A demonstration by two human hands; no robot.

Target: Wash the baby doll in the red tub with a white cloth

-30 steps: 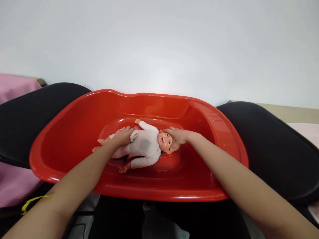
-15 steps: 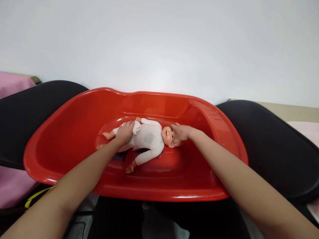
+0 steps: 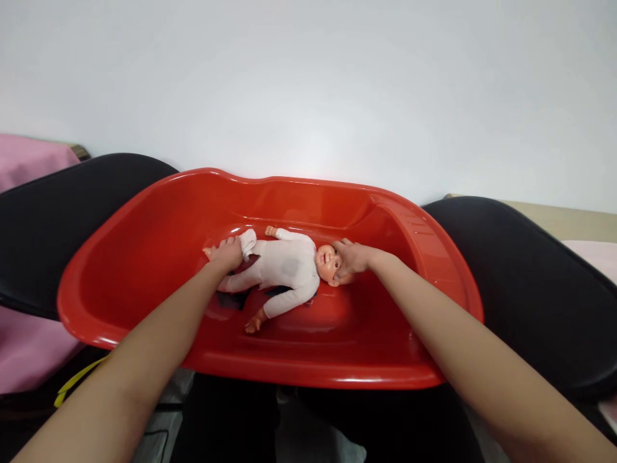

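Observation:
A baby doll (image 3: 284, 262) with a white cloth body lies on its back in a red baby bathtub (image 3: 308, 377), its head to the right and its feet to the left. My left hand (image 3: 228, 253) rests over the doll's far leg, fingers closed on a small pale washcloth (image 3: 249, 241) that bunches out beside the thumb. Around the top of the doll's head curls my right hand (image 3: 353, 258), its thumb and fingers against the crown. Part of the doll's far leg is hidden under my left hand.
Black chair seats or padded tops stand on the left (image 3: 77, 225) and the right (image 3: 525, 283) of the tub. Pink cloth (image 3: 33, 350) hangs at the far left. A white wall (image 3: 308, 90) rises behind the tub, and a yellow strap (image 3: 80, 379) shows by my left forearm.
My left hand has slid with the washcloth down the doll's far leg toward the foot. My right hand stays at the head. The view has shifted slightly.

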